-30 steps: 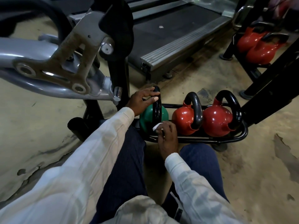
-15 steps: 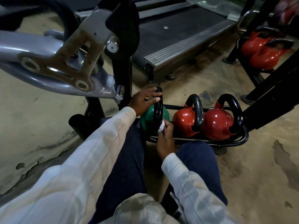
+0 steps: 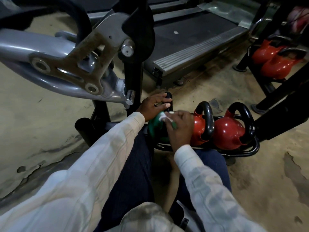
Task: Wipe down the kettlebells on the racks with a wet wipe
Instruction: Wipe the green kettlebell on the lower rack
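A green kettlebell (image 3: 154, 128) with a black handle sits at the left end of a low black floor rack (image 3: 249, 152). My left hand (image 3: 153, 107) grips the top of its handle. My right hand (image 3: 181, 129) pinches a white wet wipe (image 3: 164, 117) and holds it against the upper part of the green bell, covering most of it. Two red kettlebells (image 3: 228, 131) with black handles stand to the right on the same rack.
A grey exercise machine arm (image 3: 66, 64) and black upright post (image 3: 133, 77) hang over the left. A treadmill deck (image 3: 192, 36) lies behind. Another rack with red kettlebells (image 3: 275, 64) stands at the far right. My knees are close to the rack, on a worn concrete floor.
My right hand with the wipe has moved up from the lower front of the green kettlebell to its upper part near the handle. My left hand has stayed on the handle.
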Demonstrator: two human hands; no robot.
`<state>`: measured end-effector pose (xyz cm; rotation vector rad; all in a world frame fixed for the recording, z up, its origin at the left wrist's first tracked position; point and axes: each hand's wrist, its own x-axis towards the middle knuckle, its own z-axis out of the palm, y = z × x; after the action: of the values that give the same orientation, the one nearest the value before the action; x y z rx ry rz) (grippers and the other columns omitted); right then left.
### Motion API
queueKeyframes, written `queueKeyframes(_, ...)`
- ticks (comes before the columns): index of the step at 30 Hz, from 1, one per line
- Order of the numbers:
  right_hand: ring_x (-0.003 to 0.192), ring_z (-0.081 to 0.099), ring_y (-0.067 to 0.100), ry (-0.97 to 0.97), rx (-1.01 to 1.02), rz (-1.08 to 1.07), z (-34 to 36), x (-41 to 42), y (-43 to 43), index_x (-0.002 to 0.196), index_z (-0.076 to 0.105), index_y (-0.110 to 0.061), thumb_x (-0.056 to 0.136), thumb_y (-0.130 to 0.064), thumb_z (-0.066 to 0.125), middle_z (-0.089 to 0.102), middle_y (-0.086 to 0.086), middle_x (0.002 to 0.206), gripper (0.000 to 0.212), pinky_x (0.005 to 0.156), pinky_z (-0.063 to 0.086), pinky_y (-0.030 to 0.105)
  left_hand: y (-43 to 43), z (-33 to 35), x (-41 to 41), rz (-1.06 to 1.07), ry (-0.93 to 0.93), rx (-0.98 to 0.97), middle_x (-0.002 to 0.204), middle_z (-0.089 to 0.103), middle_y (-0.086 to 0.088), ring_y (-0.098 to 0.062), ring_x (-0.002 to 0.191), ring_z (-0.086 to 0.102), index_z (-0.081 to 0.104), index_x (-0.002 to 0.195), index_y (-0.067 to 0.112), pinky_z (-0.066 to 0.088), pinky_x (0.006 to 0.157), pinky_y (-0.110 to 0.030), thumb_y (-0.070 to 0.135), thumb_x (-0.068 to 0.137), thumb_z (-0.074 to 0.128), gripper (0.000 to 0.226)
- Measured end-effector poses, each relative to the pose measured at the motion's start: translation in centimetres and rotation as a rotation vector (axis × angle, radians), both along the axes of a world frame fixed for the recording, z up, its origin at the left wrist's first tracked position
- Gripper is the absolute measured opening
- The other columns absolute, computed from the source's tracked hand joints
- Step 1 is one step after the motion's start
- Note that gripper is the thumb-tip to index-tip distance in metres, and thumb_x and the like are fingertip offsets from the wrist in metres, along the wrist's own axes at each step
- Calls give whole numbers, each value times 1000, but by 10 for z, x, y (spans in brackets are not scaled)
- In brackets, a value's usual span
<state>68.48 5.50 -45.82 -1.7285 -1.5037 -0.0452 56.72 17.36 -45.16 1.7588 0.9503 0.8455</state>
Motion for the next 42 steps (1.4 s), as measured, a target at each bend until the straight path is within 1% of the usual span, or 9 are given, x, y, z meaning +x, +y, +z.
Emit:
queueKeyframes(9,86,49,23,-173,-20,212,3,1,-4,82,68,-8,83,-14,73,56,9,89,8,73,43,36,-9,-1,-1,31,-51,-45,136,58,-3,-12,128,50,67,120,21,35,113,-32,8,93,55,32)
queueKeyframes(13,96,54,23,123,-125,117,27,6,32,99,74,-10,90,-21,67,54,7,98,17,83,36,20,-36,1,-13,158,-73,-47,125,64,-1,-10,118,58,62,124,21,44,106,-37,12,92,52,34)
queueKeyframes(19,91,45,-1,78,-146,226,28,15,-5,115,70,-14,92,-16,65,49,-3,103,24,85,37,3,-78,1,-34,186,54,285,105,59,1,-12,94,61,67,106,19,52,84,-33,21,87,64,19)
queueKeyframes(22,90,49,9,43,-234,236,44,18,30,130,61,-24,92,-19,64,48,3,104,39,78,39,11,-88,-2,-30,96,111,394,106,59,-1,-17,97,60,69,108,17,51,85,-34,22,87,63,23)
queueKeyframes(26,94,58,29,-58,-424,303,56,31,71,115,72,-22,91,-26,65,49,13,107,25,88,47,30,-93,-6,-24,-23,205,521,112,58,-9,-26,98,61,66,116,13,55,77,-41,22,84,51,36)
queueKeyframes(31,83,55,24,-172,-452,426,60,36,55,102,75,-19,90,-17,65,47,8,98,15,78,40,25,-93,-4,-21,-37,233,604,119,58,-14,-30,102,60,66,117,9,56,76,-43,12,80,55,38)
queueKeyframes(34,93,63,30,-68,-432,330,66,34,80,102,75,-14,90,-16,66,63,14,103,16,78,42,24,-90,-6,-20,-14,268,596,121,55,-11,-26,101,59,64,121,12,55,77,-41,21,85,51,40)
queueKeyframes(38,89,65,17,6,-448,342,71,38,88,95,77,-17,88,-16,68,71,0,96,11,76,44,20,-88,-5,-18,33,257,573,124,56,-8,-23,106,58,64,122,14,54,82,-38,27,90,53,36)
queueKeyframes(42,84,66,14,413,-476,297,58,52,64,94,75,-23,87,-19,68,68,0,94,10,76,57,30,-81,-4,-15,110,196,516,121,58,-3,-17,110,56,65,121,15,51,90,-35,28,91,61,32)
